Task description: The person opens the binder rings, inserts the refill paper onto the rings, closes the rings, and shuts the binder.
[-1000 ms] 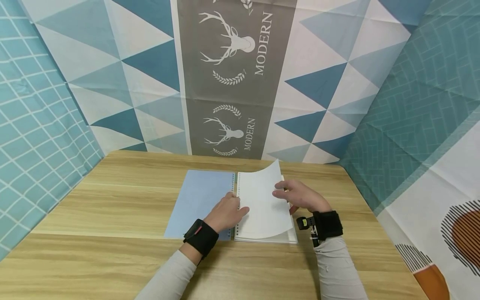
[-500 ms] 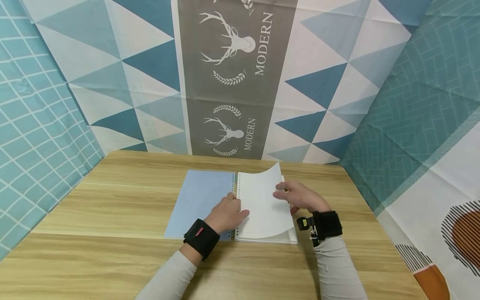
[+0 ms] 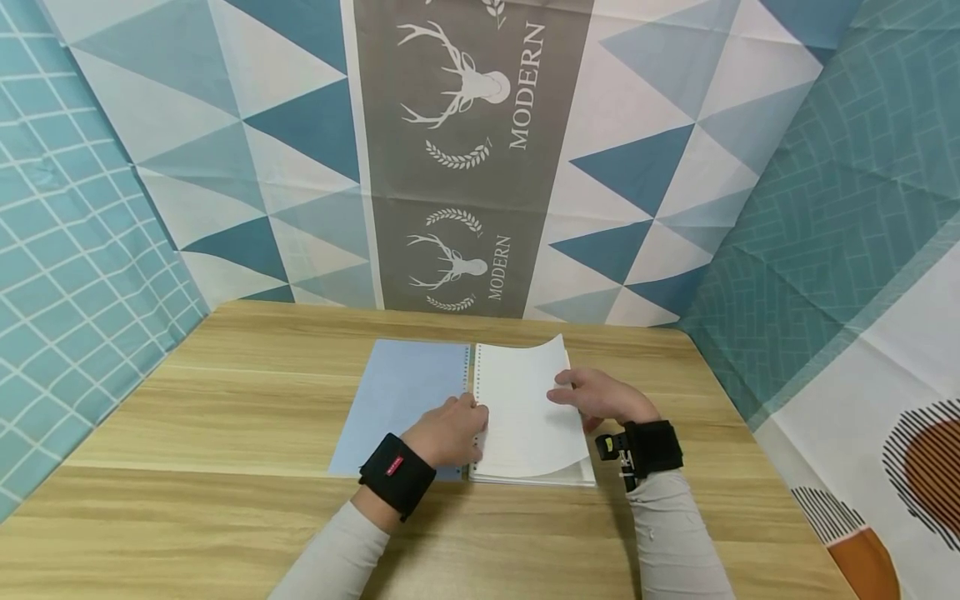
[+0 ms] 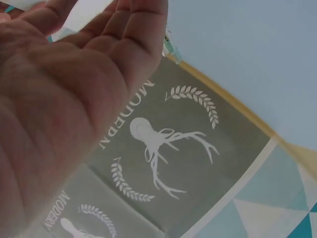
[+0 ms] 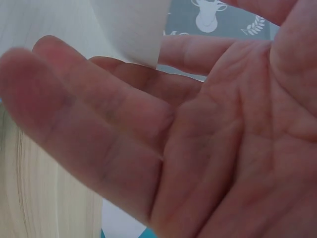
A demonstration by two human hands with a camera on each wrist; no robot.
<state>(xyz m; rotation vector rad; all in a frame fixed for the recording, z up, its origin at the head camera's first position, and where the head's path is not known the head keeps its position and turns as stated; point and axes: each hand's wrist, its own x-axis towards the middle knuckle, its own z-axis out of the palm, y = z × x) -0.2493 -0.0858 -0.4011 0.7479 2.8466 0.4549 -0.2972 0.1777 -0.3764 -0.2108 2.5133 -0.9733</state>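
Note:
A loose-leaf notebook lies spread on the table, its pale blue cover (image 3: 412, 375) at left and white pages (image 3: 517, 408) at right. Holes line the inner edges along the ring binding (image 3: 472, 360), part of which shows pale green in the left wrist view. My left hand (image 3: 446, 432) bends its fingers at this binding, thumb drawn in beside the page edge; its fingertips are hidden. At the far right edge, my right hand (image 3: 603, 394) holds the bowed top page between fingers above and fingers below. In the right wrist view, the paper's corner (image 5: 136, 34) passes among the fingers (image 5: 114, 99).
The wood-grain table (image 3: 225, 417) stretches out on both sides of the notebook. Behind it hangs a patterned cloth (image 3: 457, 167) with deer heads and triangles. Tiled-pattern cloth (image 3: 82, 233) covers the left side, and another patterned cloth (image 3: 840, 250) covers the right.
The top page's raised far corner has sunk lower, and my right hand has come down slightly with it. My left hand has slid a little nearer along the binding and drawn its thumb in.

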